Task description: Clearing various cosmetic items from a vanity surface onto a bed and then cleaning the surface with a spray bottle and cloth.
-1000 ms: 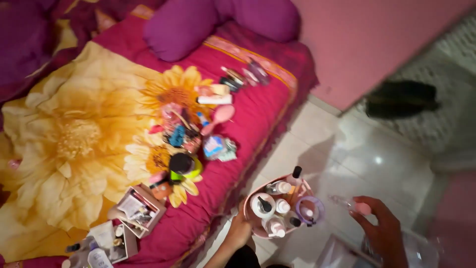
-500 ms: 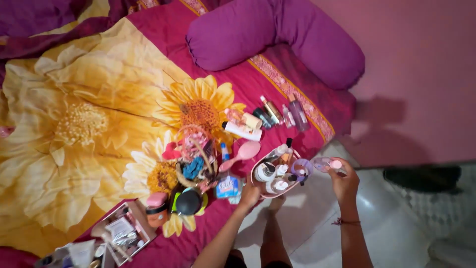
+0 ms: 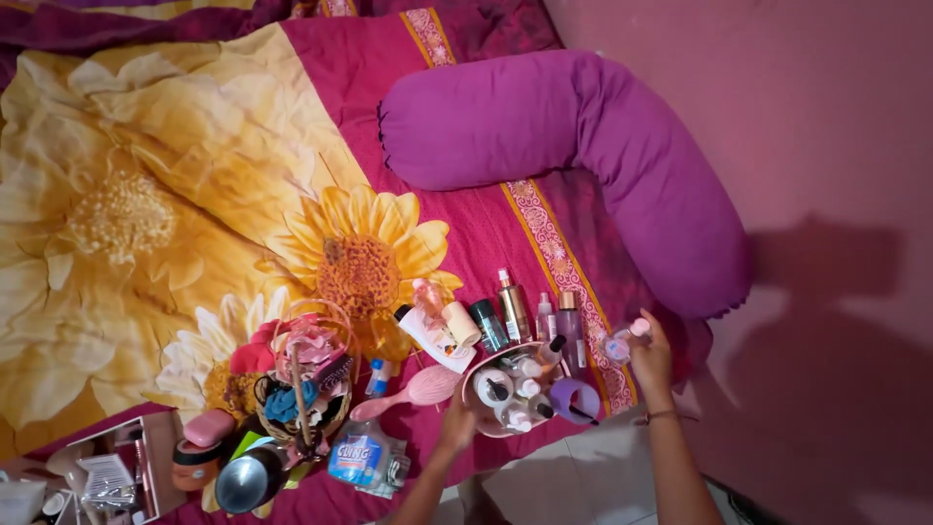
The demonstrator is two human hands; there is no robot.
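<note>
Your left hand (image 3: 455,428) grips the round pink tray (image 3: 473,413) of bottles at the bed (image 3: 194,175) edge; your right hand (image 3: 649,358) pinches a small clear bottle (image 3: 622,342) just beside it, not yet in. Many cosmetics lie loose on the bed.

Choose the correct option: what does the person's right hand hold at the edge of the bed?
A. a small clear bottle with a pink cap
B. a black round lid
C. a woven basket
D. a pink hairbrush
A: the right hand grips a small clear bottle with a pink cap beside the standing bottles, while the pink hairbrush lies on the bedspread and the left hand holds the round pink tray.
</note>
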